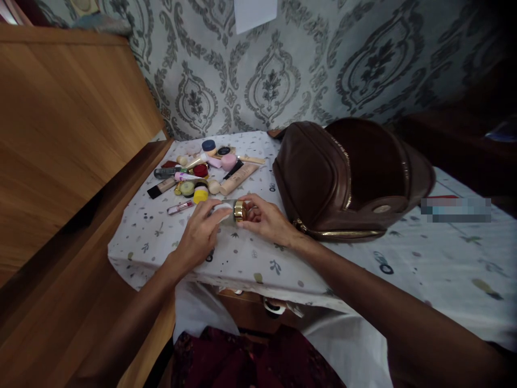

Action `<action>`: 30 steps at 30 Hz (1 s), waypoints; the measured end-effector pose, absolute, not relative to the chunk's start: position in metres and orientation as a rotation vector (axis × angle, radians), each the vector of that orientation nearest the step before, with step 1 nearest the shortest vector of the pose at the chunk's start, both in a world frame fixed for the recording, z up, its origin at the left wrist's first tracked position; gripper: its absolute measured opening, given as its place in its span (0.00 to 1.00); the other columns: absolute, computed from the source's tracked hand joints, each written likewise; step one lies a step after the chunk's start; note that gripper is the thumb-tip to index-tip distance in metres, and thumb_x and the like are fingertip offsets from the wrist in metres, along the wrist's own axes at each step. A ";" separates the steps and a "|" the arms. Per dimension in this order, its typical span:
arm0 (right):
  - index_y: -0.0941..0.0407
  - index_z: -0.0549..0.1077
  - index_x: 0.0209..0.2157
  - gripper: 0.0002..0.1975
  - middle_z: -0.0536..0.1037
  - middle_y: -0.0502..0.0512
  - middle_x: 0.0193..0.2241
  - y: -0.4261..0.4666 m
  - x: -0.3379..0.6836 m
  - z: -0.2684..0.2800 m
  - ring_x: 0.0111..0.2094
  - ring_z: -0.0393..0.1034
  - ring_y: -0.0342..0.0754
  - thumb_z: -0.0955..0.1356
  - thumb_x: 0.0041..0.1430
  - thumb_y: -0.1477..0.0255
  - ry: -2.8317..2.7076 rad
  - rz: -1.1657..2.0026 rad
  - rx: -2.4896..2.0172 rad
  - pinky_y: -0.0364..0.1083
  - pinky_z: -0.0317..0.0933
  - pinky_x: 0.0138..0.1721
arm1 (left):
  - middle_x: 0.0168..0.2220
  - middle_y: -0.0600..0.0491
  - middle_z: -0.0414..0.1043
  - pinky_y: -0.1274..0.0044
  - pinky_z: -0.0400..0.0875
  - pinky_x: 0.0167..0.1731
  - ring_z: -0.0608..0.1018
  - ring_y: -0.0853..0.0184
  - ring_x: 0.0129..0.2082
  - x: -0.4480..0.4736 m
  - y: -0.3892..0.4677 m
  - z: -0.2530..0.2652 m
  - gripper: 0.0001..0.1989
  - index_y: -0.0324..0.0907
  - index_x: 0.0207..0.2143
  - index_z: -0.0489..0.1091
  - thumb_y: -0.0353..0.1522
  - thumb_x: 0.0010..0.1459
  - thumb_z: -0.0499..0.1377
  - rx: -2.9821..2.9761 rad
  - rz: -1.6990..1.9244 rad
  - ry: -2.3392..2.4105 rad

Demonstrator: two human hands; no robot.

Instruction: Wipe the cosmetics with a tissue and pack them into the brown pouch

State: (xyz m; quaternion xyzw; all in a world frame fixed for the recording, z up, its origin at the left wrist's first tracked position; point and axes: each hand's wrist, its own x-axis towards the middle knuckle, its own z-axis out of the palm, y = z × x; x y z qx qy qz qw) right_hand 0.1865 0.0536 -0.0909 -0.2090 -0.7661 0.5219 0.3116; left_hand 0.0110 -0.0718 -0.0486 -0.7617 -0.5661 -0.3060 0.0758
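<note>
Between my two hands is a cosmetic jar (228, 206) with a pale body and a shiny gold lid (239, 210), tipped on its side just over the table. My left hand (201, 229) is closed round the pale body. On the lid are the fingers of my right hand (264, 218), curled about its gold rim. Close by on the left lies a lip gloss tube (180, 208). A yellow-based jar (201, 194) stands just beyond my left fingertips, beside a beige squeeze tube (239, 178).
Several cosmetics, among them a pink jar (228, 162) and a blue-lidded jar (209, 146), crowd the back left of the cloth-covered table (242, 258). A large brown leather bag (311, 167) stands on the right. A wooden cabinet (72, 102) borders the left side.
</note>
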 end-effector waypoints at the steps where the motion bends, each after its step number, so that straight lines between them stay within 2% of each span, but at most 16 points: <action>1: 0.53 0.68 0.49 0.26 0.73 0.48 0.32 0.053 0.186 -0.090 0.26 0.65 0.42 0.75 0.49 0.62 -2.046 1.388 -0.557 0.43 0.62 0.28 | 0.50 0.45 0.68 0.66 0.68 0.53 0.71 0.60 0.52 0.012 -0.074 -0.047 0.22 0.42 0.50 0.71 0.19 0.60 0.47 -2.284 -0.904 -1.691; 4: 0.54 0.68 0.48 0.25 0.72 0.48 0.27 0.051 0.186 -0.088 0.26 0.67 0.44 0.72 0.53 0.56 -2.112 1.403 -0.569 0.44 0.60 0.28 | 0.50 0.45 0.68 0.66 0.68 0.52 0.71 0.60 0.52 0.013 -0.079 -0.044 0.22 0.42 0.50 0.71 0.18 0.60 0.47 -2.292 -0.880 -1.695; 9: 0.55 0.71 0.40 0.19 0.73 0.53 0.34 0.051 0.185 -0.085 0.28 0.65 0.44 0.70 0.54 0.55 -2.135 1.265 -0.597 0.45 0.59 0.29 | 0.50 0.45 0.68 0.67 0.68 0.52 0.71 0.60 0.52 0.013 -0.077 -0.043 0.22 0.42 0.50 0.71 0.19 0.60 0.47 -2.300 -0.903 -1.691; 11: 0.55 0.71 0.45 0.22 0.72 0.53 0.37 0.052 0.186 -0.086 0.28 0.65 0.43 0.72 0.53 0.56 -2.101 1.289 -0.590 0.45 0.60 0.29 | 0.50 0.45 0.67 0.67 0.68 0.52 0.71 0.60 0.52 0.013 -0.074 -0.043 0.21 0.41 0.50 0.72 0.19 0.60 0.47 -2.306 -0.921 -1.690; 13: 0.53 0.66 0.53 0.32 0.70 0.52 0.41 0.053 0.186 -0.088 0.28 0.66 0.42 0.74 0.49 0.59 -2.071 1.370 -0.549 0.45 0.61 0.29 | 0.50 0.45 0.67 0.66 0.68 0.52 0.71 0.59 0.52 0.011 -0.070 -0.044 0.22 0.41 0.49 0.72 0.18 0.59 0.48 -2.308 -0.941 -1.694; 15: 0.51 0.62 0.58 0.37 0.69 0.52 0.43 0.054 0.187 -0.089 0.28 0.66 0.41 0.75 0.47 0.62 -2.055 1.434 -0.490 0.44 0.62 0.29 | 0.50 0.45 0.67 0.66 0.68 0.53 0.71 0.60 0.53 0.009 -0.067 -0.044 0.22 0.41 0.49 0.72 0.18 0.58 0.48 -2.302 -0.967 -1.710; 19: 0.51 0.65 0.54 0.30 0.70 0.52 0.43 0.056 0.187 -0.093 0.29 0.65 0.41 0.74 0.49 0.68 -2.046 1.451 -0.442 0.43 0.63 0.30 | 0.51 0.46 0.68 0.66 0.68 0.54 0.71 0.60 0.53 0.006 -0.066 -0.046 0.23 0.42 0.50 0.72 0.19 0.57 0.48 -2.282 -1.001 -1.738; 24: 0.53 0.68 0.52 0.26 0.71 0.53 0.44 0.056 0.185 -0.097 0.29 0.65 0.41 0.73 0.50 0.67 -1.991 1.392 -0.476 0.44 0.64 0.30 | 0.50 0.45 0.68 0.65 0.68 0.53 0.71 0.60 0.52 0.007 -0.072 -0.050 0.21 0.41 0.50 0.72 0.20 0.60 0.48 -2.254 -0.936 -1.674; 30: 0.56 0.71 0.48 0.24 0.72 0.51 0.34 0.057 0.183 -0.096 0.27 0.64 0.42 0.74 0.49 0.65 -1.982 1.324 -0.583 0.43 0.62 0.28 | 0.50 0.44 0.68 0.66 0.69 0.50 0.71 0.59 0.51 0.012 -0.075 -0.054 0.21 0.41 0.50 0.71 0.19 0.61 0.48 -2.235 -0.866 -1.628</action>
